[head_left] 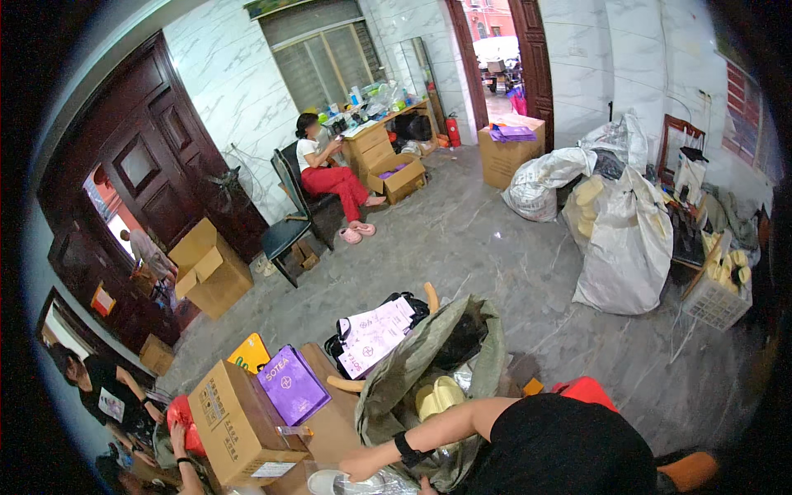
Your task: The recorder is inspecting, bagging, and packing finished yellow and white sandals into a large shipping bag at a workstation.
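My right arm, with a black band at the wrist, crosses in front of a large grey-green woven sack (386,394). At its end my right hand (363,464) is closed over a whitish shoe (324,482) beside clear plastic wrap (381,483). Only some fingertips of my left hand (426,487) show at the lower edge; what they touch is cut off. Inside the open sack lie pale yellow shoe-like pieces (441,397) and clear plastic. Left of my right hand stands a cardboard box (243,425), with a purple printed bag (294,384) next to it.
Pink-white printed bags (375,337) lie beyond the sack. Co-workers (109,404) are at the left, one hand on a red bag (186,425); another person (326,169) sits by a desk. Large white sacks (627,252) and an open carton (213,276) stand on the floor.
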{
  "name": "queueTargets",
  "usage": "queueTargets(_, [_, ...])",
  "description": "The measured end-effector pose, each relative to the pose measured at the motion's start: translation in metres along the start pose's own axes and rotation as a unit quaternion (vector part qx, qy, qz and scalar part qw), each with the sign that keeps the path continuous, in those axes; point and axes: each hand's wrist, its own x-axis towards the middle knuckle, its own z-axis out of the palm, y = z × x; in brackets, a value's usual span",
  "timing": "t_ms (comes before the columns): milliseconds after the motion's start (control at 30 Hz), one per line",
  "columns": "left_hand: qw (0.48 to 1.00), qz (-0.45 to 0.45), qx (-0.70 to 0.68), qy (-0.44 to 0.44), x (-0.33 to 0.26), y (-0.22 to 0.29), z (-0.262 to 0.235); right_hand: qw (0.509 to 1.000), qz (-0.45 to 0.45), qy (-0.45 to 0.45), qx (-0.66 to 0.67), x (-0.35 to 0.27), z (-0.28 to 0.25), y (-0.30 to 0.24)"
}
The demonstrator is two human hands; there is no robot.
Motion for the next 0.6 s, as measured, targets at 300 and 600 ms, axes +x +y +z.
queueTargets(300, [0.94,-0.115,-0.252,0.201,-0.069,-0.052,-0.008,0.989,0.085,-0.118,0.016,0.015,0.033,0.043])
queueTargets(600, [0.924,-0.023,-0.131,0.358,-0.079,-0.091,0.009,0.98,0.109,-0.141,-0.086,0.107,0.099,0.051])
